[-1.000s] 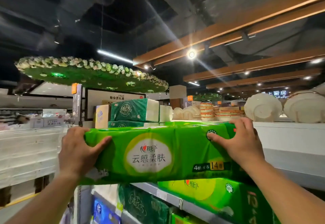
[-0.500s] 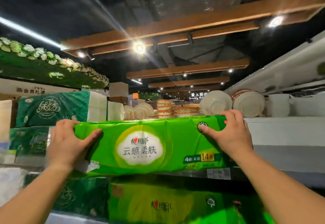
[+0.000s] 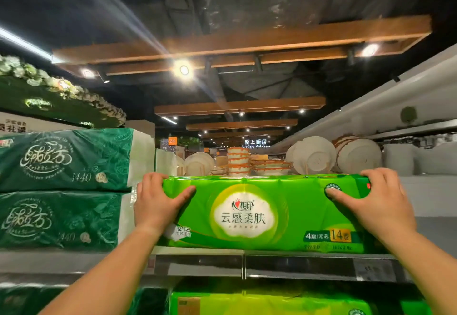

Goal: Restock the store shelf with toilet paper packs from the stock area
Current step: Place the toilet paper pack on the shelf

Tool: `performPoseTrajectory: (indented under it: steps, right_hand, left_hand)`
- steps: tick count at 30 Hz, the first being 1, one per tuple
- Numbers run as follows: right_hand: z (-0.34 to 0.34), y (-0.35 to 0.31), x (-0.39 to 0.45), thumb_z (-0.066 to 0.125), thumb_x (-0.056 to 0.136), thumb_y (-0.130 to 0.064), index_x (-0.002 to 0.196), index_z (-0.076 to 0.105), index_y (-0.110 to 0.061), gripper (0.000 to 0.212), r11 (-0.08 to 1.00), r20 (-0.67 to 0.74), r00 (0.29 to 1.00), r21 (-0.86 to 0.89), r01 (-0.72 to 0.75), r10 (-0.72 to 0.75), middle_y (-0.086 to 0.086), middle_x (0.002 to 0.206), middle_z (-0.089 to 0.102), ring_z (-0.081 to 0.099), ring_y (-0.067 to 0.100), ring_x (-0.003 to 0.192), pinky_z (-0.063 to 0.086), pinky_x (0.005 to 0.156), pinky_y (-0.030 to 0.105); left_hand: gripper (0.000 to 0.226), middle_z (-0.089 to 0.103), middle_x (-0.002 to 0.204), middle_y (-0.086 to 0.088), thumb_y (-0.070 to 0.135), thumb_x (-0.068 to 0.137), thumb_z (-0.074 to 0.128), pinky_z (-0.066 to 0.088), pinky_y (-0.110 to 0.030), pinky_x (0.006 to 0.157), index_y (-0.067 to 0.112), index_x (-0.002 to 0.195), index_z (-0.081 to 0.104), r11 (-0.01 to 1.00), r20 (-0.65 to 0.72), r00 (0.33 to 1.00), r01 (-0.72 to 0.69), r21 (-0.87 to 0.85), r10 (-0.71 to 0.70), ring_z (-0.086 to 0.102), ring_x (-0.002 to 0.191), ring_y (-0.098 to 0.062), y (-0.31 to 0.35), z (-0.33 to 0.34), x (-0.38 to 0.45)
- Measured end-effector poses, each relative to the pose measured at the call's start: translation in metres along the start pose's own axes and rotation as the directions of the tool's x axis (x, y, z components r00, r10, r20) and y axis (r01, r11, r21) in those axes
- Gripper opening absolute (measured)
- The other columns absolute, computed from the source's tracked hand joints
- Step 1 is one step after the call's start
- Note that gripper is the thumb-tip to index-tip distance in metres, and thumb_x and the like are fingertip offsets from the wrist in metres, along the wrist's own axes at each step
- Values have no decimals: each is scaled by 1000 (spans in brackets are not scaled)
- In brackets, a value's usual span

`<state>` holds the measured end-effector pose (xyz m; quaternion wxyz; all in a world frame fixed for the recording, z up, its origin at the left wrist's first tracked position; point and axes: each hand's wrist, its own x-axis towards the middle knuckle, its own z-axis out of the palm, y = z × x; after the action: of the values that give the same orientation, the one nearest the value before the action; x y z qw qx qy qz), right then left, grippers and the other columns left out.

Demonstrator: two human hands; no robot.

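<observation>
A long bright green toilet paper pack (image 3: 259, 213) with a white cloud label lies lengthwise on the top shelf (image 3: 296, 264), its bottom edge at the shelf's front lip. My left hand (image 3: 154, 203) grips its left end, thumb on the front face and fingers over the top. My right hand (image 3: 378, 200) grips the right end the same way. Both forearms reach up from below.
Two dark green toilet paper packs (image 3: 61, 158) are stacked on the shelf directly left of my left hand. More bright green packs (image 3: 272, 302) sit on the shelf below. White plates and bowls (image 3: 314, 156) stand behind, on the far side of the shelf top.
The pack has come down and forward onto the top shelf, to the right of the dark green stack. Both hands keep the same hold on its ends. My view has moved closer.
</observation>
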<state>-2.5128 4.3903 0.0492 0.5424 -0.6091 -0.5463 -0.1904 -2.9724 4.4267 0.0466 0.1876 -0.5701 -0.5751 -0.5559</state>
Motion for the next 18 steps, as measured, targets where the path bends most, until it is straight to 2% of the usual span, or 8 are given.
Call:
performPoseTrajectory:
  steps: [3,8,11,18]
  right_hand:
    - [15,-11,-2,59,59,-91,121,53,-19,95,1000,16,1000,13,0,0,0,118,42,49,29,113,49,89,48]
    - [43,-23,2,44,53,-103,121,52,-22,105,1000,54,999,-17,3,-2,-3,118,41,48,26,114,50,89,47]
    - [61,-24,5,44,53,-104,122,52,-22,107,1000,78,997,1,-10,10,-3,118,41,48,26,114,50,91,47]
    - [105,-32,-2,64,57,-85,122,55,-16,95,999,115,993,43,-32,26,1,117,42,47,30,113,44,96,47]
  left_hand:
    - [93,45,112,3,100,62,41,47,-44,87,21,112,49,1000,1,1000,9,-12,-9,45,110,-20,-17,9,4]
    - [96,44,113,3,100,64,39,47,-43,94,19,115,49,1000,28,999,28,0,-28,46,112,-21,-42,19,9]
    - [98,45,116,1,99,64,39,45,-44,98,17,117,50,999,26,999,30,15,-30,45,115,-21,-51,24,13]
    - [101,45,116,-1,100,65,37,43,-45,102,15,119,50,996,35,998,39,76,-42,43,116,-24,-79,38,18]
